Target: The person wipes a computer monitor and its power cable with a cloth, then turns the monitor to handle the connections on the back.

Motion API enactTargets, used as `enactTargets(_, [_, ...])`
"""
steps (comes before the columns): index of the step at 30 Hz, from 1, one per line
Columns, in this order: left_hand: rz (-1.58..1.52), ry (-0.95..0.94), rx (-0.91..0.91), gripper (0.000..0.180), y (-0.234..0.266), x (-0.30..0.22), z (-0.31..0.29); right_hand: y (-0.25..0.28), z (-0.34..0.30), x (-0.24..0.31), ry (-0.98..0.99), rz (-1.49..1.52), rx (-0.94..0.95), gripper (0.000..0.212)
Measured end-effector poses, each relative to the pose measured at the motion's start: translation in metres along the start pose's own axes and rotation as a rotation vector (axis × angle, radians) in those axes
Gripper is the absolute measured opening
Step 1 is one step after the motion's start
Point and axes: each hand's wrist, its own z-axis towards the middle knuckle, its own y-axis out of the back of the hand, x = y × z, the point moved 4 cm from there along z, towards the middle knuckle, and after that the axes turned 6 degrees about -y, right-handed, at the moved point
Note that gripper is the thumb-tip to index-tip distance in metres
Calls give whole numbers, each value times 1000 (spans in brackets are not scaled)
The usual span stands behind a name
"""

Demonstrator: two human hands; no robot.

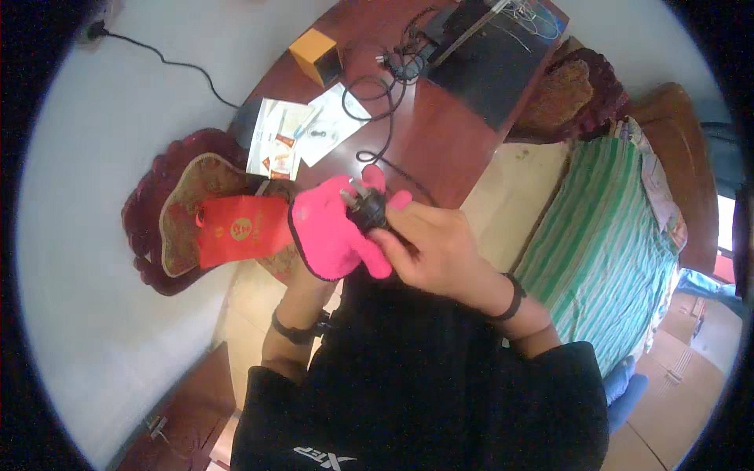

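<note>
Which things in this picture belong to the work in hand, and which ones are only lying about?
In the work:
black plug, held in the right hand
gloved left hand, close to the plug
black cable, probably the plug's

Seemingly lying about:
orange box and papers on the table
red bag-like item
green striped cloth

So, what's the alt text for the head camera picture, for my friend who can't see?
A bare right hand holds a black plug, metal prongs showing, over a left hand in a pink glove. Beyond them, a looped cord, papers and a yellow box lie on a brown table.
</note>
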Motion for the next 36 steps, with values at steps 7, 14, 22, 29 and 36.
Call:
enactTargets(7, [720,-132,30,47,-68,-10,10,40,22,-51,-4,453,85,40])
enactTargets(14, [1375,-411,255,52,-91,-7,0,30,39,-64,136,513,408,59])
enactTargets(22, [1872,-368,-139,69,-82,-4,-3,25,49,-75,200,447,377,67])
enactTargets(29, [1804,-419,-140,47,-93,-4,-20,16,38,-67,288,254,366,68])
enactTargets(36, [1687,-609,-133,42,-75,3,-35,9,22,-55,414,80,233,65])
